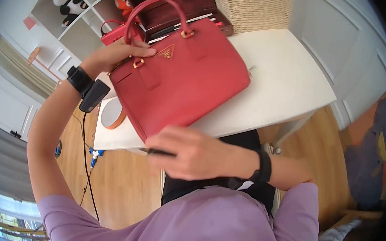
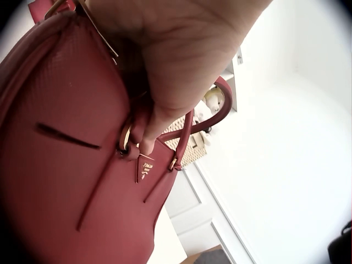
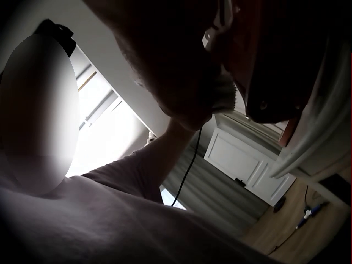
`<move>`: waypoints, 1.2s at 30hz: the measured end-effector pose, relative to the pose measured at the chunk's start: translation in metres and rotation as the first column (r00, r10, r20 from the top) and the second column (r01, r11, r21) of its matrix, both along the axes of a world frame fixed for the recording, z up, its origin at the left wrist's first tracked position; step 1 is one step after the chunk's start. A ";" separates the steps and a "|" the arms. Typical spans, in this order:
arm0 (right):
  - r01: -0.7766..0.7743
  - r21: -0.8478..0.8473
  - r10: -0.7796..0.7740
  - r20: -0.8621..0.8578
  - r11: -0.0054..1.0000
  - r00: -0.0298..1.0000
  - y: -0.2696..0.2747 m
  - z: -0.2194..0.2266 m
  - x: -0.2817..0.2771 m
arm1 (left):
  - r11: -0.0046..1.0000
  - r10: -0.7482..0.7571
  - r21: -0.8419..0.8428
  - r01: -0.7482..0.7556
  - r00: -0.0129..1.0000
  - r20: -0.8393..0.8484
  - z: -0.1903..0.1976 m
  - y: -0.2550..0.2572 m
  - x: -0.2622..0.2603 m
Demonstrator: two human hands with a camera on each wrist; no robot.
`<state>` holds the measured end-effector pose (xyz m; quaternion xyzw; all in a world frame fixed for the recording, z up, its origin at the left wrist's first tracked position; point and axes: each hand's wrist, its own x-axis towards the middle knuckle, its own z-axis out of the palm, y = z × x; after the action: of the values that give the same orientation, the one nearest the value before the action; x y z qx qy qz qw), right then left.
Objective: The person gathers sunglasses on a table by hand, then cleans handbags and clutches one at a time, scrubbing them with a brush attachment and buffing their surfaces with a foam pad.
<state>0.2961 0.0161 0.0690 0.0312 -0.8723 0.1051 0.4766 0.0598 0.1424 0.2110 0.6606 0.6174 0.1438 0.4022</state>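
Observation:
A red handbag with two handles and a gold triangular logo stands tilted over the white table. My left hand grips its top edge beside a handle, the thumb lying on the front near the logo and the other fingers hidden inside or behind. At the bag's lower near corner, my right hand, blurred, holds a brush with pale bristles. Only a dark piece of the brush shows at the fingers in the head view. The bag's underside looks dark in the right wrist view.
On the white table stand a round orange-sided container, an open dark red case, a small red bag and a woven basket. Shelves with a panda toy rise behind. A black cable hangs from the left wrist camera.

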 end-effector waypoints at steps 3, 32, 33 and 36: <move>0.113 -0.061 -0.121 -0.140 0.992 0.983 0.028 0.004 0.017 | 0.998 0.046 -0.052 -0.042 0.996 0.072 -0.003 -0.002 0.000; -0.059 -0.344 -0.048 -0.294 0.937 0.955 0.056 -0.048 0.023 | 0.975 0.140 0.165 -0.150 0.987 0.075 -0.048 0.032 -0.033; -0.040 -0.267 -0.004 -0.162 0.963 0.987 0.043 -0.058 0.010 | 0.980 0.137 0.138 -0.146 0.988 0.078 -0.049 0.033 -0.034; 0.111 -0.160 -0.131 -0.122 0.981 0.984 0.050 -0.074 -0.024 | 0.985 0.132 0.104 -0.141 0.987 0.092 -0.060 0.040 -0.044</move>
<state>0.2718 0.0659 -0.0050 -0.0514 -0.8285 0.1399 0.5397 0.0158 0.1819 0.1512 0.6312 0.6349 0.2327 0.3801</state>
